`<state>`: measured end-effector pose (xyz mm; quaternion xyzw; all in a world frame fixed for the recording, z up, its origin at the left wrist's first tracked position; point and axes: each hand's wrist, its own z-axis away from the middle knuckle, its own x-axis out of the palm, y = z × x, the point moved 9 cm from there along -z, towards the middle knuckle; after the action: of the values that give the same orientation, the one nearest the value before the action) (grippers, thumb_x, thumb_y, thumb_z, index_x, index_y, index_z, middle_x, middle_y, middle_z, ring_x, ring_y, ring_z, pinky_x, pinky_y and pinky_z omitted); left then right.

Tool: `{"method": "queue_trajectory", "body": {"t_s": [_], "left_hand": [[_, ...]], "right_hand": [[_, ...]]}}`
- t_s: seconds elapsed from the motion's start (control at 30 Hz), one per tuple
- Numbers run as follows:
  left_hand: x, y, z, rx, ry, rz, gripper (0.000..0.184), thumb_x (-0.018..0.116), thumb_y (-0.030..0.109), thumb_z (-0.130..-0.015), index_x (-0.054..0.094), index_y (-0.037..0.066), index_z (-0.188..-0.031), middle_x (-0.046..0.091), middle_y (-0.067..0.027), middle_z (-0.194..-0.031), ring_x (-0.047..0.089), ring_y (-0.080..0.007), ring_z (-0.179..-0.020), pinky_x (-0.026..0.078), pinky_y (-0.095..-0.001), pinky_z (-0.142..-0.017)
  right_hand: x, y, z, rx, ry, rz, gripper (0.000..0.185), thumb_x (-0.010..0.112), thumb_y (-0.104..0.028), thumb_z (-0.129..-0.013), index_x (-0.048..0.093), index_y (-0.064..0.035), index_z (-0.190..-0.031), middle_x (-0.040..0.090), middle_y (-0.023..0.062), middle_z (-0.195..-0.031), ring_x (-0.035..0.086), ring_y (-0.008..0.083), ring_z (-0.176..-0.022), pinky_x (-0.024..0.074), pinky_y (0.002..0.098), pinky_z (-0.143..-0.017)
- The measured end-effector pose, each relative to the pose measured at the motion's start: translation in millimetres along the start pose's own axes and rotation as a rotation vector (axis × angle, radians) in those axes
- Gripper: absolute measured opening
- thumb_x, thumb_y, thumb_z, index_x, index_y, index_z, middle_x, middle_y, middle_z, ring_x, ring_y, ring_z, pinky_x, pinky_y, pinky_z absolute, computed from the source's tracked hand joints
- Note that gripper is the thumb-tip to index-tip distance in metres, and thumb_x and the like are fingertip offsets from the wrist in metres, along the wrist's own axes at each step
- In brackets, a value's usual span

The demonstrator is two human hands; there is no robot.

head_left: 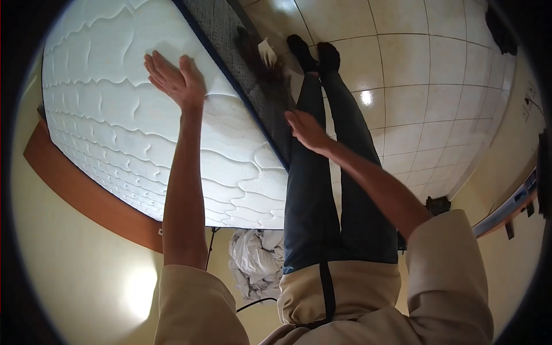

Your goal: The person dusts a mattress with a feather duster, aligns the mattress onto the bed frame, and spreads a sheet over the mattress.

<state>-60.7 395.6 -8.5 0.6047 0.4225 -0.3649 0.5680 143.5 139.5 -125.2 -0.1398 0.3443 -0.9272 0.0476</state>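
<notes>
A bare white quilted mattress (230, 167) with a dark blue edge and a grey side (224, 40) fills the left of the view. My left hand (178, 80) is over its top with fingers stretched out, holding nothing; it seems to rest on the fabric. My right hand (309, 132) is closed round the handle end of a dark brown feather duster (275, 77). The duster's feathers are blurred and lie against the mattress's grey side. A small white tag (267, 52) shows beside the feathers.
A wooden headboard (86, 184) stands along the wall at left. Crumpled pale bedding (256, 259) lies in a heap beside the bed. Glossy floor tiles (402, 69) stretch to the right, with a dark object (438, 205) near the wall and a shelf (509, 204) at far right.
</notes>
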Motion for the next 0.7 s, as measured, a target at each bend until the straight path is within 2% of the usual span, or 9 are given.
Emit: {"method": "queue_trajectory", "body": {"t_s": [0.03, 0.1, 0.13, 0.23, 0.37, 0.47, 0.53, 0.57, 0.7], "left_hand": [[6.6, 3.3, 6.6, -0.007, -0.014, -0.066, 0.070, 0.045, 0.042, -0.099, 0.029, -0.002, -0.151, 0.022, -0.0264, -0.159, 0.018, -0.0435, -0.148, 0.012, -0.0579, -0.119], [13.6, 20.9, 14.5, -0.047, -0.077, -0.133, 0.074, 0.042, 0.042, -0.099, 0.020, 0.001, -0.157, 0.018, -0.0247, -0.162, 0.013, -0.0428, -0.151, 0.006, -0.0596, -0.120], [14.5, 23.8, 13.9, -0.042, -0.075, -0.131, 0.074, 0.042, 0.042, -0.099, 0.020, 0.001, -0.157, 0.018, -0.0247, -0.162, 0.013, -0.0428, -0.151, 0.006, -0.0596, -0.120], [13.8, 24.2, 17.4, -0.044, -0.037, -0.102, 0.072, 0.040, 0.047, -0.101, 0.022, 0.005, -0.157, 0.017, -0.0218, -0.163, 0.012, -0.0389, -0.152, 0.005, -0.0570, -0.120], [14.0, 25.1, 16.4, -0.032, -0.032, -0.075, 0.072, 0.039, 0.047, -0.101, 0.021, 0.005, -0.158, 0.017, -0.0211, -0.163, 0.013, -0.0387, -0.151, 0.005, -0.0582, -0.120], [9.9, 9.7, 17.7, -0.007, 0.028, -0.079, 0.069, 0.037, 0.047, -0.102, 0.030, 0.004, -0.155, 0.025, -0.0215, -0.161, 0.018, -0.0391, -0.150, 0.009, -0.0545, -0.121], [7.6, -6.9, 11.9, 0.172, 0.028, 0.177, 0.068, 0.040, 0.048, -0.100, 0.043, 0.000, -0.148, 0.035, -0.0244, -0.155, 0.024, -0.0414, -0.148, 0.017, -0.0518, -0.119], [-5.7, -5.5, 9.5, -0.008, 0.031, 0.419, 0.061, 0.039, 0.044, -0.101, 0.052, 0.000, -0.142, 0.041, -0.0236, -0.152, 0.031, -0.0397, -0.145, 0.022, -0.0467, -0.119], [-11.3, -31.8, 9.3, -0.115, -0.138, 0.855, 0.060, 0.040, 0.042, -0.101, 0.046, 0.001, -0.145, 0.034, -0.0212, -0.156, 0.026, -0.0360, -0.148, 0.019, -0.0463, -0.121]], "right_hand": [[5.0, -3.4, -3.7, -0.004, 0.001, -0.005, 0.054, 0.044, -0.044, -0.106, 0.054, -0.0012, -0.076, 0.051, 0.0077, -0.063, 0.053, 0.0207, -0.056, 0.0443, 0.0392, -0.056], [17.1, 34.6, -1.5, 0.536, 0.038, -0.355, 0.054, 0.042, -0.042, -0.107, 0.052, -0.0014, -0.073, 0.048, 0.0056, -0.060, 0.053, 0.0183, -0.055, 0.0413, 0.0370, -0.054], [26.5, 27.9, -2.7, 0.531, 0.040, -0.357, 0.054, 0.042, -0.042, -0.107, 0.052, -0.0014, -0.073, 0.048, 0.0056, -0.060, 0.053, 0.0183, -0.055, 0.0413, 0.0370, -0.054], [38.4, -21.7, -17.6, -0.089, 0.090, -0.258, 0.054, 0.044, -0.042, -0.106, 0.054, 0.0005, -0.075, 0.052, 0.0108, -0.056, 0.054, 0.0257, -0.050, 0.0406, 0.0374, -0.052], [19.4, 20.3, -12.7, 0.228, 0.181, 0.003, 0.054, 0.047, -0.044, -0.104, 0.059, 0.0014, -0.078, 0.061, 0.0183, -0.063, 0.061, 0.0355, -0.057, 0.0436, 0.0443, -0.056], [2.7, -19.0, 6.0, 0.135, 0.140, -0.010, 0.052, 0.048, -0.043, -0.103, 0.062, 0.0007, -0.080, 0.065, 0.0226, -0.069, 0.065, 0.0430, -0.066, 0.0481, 0.0502, -0.060], [4.0, -75.0, 20.4, -0.170, -0.095, 0.413, 0.051, 0.048, -0.044, -0.103, 0.064, -0.0025, -0.079, 0.064, 0.0208, -0.066, 0.067, 0.0404, -0.064, 0.0508, 0.0519, -0.059], [-5.4, -83.6, 23.6, -0.168, -0.109, 0.416, 0.051, 0.048, -0.044, -0.103, 0.064, -0.0025, -0.079, 0.064, 0.0208, -0.066, 0.067, 0.0404, -0.064, 0.0508, 0.0519, -0.059], [-33.8, -143.3, 18.6, -0.203, -0.152, 0.967, 0.035, 0.054, -0.039, -0.102, 0.068, -0.0077, -0.094, 0.064, 0.0173, -0.065, 0.068, 0.0351, -0.063, 0.0527, 0.0494, -0.059]]}}
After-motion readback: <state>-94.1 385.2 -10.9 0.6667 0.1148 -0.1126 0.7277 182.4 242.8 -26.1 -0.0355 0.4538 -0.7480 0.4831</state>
